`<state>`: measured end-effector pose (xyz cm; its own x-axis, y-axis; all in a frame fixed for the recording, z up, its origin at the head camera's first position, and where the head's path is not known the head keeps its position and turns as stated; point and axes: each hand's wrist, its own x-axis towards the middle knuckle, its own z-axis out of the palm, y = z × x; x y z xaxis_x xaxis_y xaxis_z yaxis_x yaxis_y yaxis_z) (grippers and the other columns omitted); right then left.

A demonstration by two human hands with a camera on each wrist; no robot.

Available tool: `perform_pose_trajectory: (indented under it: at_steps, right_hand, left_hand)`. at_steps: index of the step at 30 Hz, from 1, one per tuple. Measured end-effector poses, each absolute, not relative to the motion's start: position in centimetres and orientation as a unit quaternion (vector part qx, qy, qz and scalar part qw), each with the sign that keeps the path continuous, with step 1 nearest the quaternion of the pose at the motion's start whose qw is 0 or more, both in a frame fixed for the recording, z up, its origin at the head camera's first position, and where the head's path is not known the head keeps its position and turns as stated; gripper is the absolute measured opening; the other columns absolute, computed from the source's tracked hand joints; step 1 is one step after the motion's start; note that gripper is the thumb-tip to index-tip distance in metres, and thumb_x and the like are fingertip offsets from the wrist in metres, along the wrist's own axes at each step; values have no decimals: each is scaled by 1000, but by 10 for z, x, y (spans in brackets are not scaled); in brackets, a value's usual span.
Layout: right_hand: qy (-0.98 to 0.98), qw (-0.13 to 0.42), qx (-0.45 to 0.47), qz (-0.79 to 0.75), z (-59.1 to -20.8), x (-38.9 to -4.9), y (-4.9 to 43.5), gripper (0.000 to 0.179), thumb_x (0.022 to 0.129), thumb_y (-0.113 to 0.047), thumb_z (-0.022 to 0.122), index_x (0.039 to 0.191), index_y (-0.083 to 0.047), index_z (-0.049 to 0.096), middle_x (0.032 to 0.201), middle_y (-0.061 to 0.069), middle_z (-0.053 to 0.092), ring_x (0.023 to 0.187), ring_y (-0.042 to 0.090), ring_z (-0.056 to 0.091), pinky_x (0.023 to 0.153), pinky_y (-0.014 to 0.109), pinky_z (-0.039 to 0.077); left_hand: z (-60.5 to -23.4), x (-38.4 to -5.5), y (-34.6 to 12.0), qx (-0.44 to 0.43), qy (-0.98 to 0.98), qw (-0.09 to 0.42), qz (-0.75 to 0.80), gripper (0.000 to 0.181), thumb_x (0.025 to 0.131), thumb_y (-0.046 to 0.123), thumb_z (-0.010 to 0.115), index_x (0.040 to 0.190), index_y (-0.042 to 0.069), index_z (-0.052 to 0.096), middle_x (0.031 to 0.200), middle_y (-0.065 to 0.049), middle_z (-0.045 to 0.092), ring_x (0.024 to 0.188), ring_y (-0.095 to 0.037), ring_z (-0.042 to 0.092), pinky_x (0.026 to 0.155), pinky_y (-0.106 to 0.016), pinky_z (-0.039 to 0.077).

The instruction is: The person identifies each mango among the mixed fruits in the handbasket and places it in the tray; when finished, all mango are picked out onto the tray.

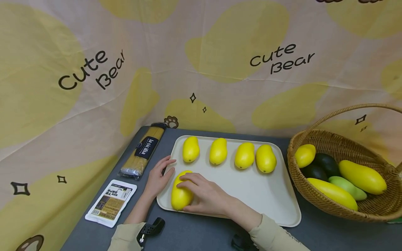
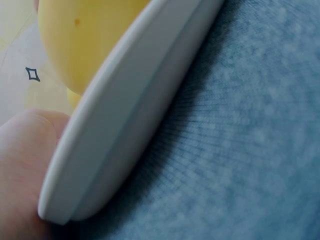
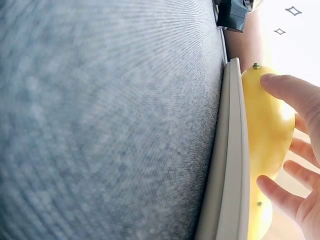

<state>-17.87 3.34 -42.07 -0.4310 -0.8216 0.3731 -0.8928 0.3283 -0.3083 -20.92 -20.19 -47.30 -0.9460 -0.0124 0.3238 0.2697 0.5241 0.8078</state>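
In the head view a yellow mango [image 1: 181, 198] lies on the near left of a cream tray [image 1: 251, 195]. My right hand [image 1: 208, 195] holds this mango from its right side, fingers curved over the top and thumb low. The right wrist view shows the thumb and fingers around the mango [image 3: 270, 125], beside the tray's rim [image 3: 235, 150]. At the tray's left edge my left hand [image 1: 158, 177] rests with fingers extended and thumb apart, near the mango. Several more yellow mangoes [image 1: 218, 151] stand in a row along the tray's far side.
A wicker basket [image 1: 317, 202] at the right holds yellow, green and dark fruit. Left of the tray lie a spaghetti pack [image 1: 142, 153] and a white pouch [image 1: 110, 204]. A patterned cloth [image 1: 220, 69] hangs behind the grey table [image 1: 188, 233].
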Motion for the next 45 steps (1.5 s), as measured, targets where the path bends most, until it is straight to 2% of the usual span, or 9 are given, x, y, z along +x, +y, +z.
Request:
perform_pose_trajectory:
  at_steps: [9, 13, 18, 23, 26, 37, 45]
  right_hand:
    - [-816, 78, 521, 239, -421, -178, 38, 61, 82, -46, 75, 133, -20, 54, 141, -1, 47, 132, 13, 40, 98, 26, 46]
    - [-822, 80, 503, 255, -421, -176, 39, 55, 85, -46, 72, 131, -20, 56, 138, -3, 50, 130, 11, 42, 99, 25, 45]
    - [-821, 84, 466, 319, -419, -174, 42, 33, 90, -31, 70, 119, -18, 63, 125, -5, 60, 120, 9, 51, 98, 24, 45]
    - [-802, 94, 446, 387, -414, -173, 48, 22, 89, -16, 71, 109, -14, 66, 109, -6, 65, 103, 14, 60, 87, 25, 51]
    - [-797, 87, 437, 407, -410, -172, 55, 21, 88, -14, 71, 108, -12, 67, 107, -5, 66, 99, 17, 61, 81, 27, 54]
    - [-832, 58, 391, 389, -389, -166, 105, 28, 88, -15, 71, 114, -22, 64, 113, -12, 64, 103, 8, 58, 82, 29, 53]
    - [-859, 81, 363, 352, -371, -160, 150, 29, 87, -14, 73, 115, -21, 65, 112, -12, 65, 101, 8, 60, 79, 29, 54]
  left_hand:
    - [-472, -210, -197, -80, -861, 143, -481, 30, 92, 7, 64, 122, 3, 66, 141, -19, 50, 132, -37, 43, 109, -53, 34]
    - [-473, -211, -196, -82, -863, 141, -479, 31, 93, 9, 64, 123, 3, 65, 142, -19, 49, 132, -37, 43, 108, -54, 33]
    - [-475, -212, -194, -76, -864, 135, -479, 31, 93, 9, 64, 123, 5, 65, 143, -17, 49, 133, -36, 43, 109, -54, 33]
    - [-476, -212, -193, -77, -863, 133, -481, 30, 93, 9, 64, 123, 5, 65, 143, -18, 48, 134, -37, 42, 109, -55, 32]
    - [-476, -212, -192, -78, -862, 133, -482, 31, 93, 9, 64, 123, 5, 65, 143, -18, 48, 134, -37, 42, 109, -54, 32]
    - [-478, -214, -197, -70, -867, 123, -478, 31, 94, 11, 62, 125, 6, 65, 146, -15, 46, 136, -34, 40, 110, -52, 31]
    - [-475, -212, -203, -69, -873, 114, -470, 32, 95, 11, 61, 127, 5, 63, 147, -16, 44, 137, -35, 38, 111, -53, 30]
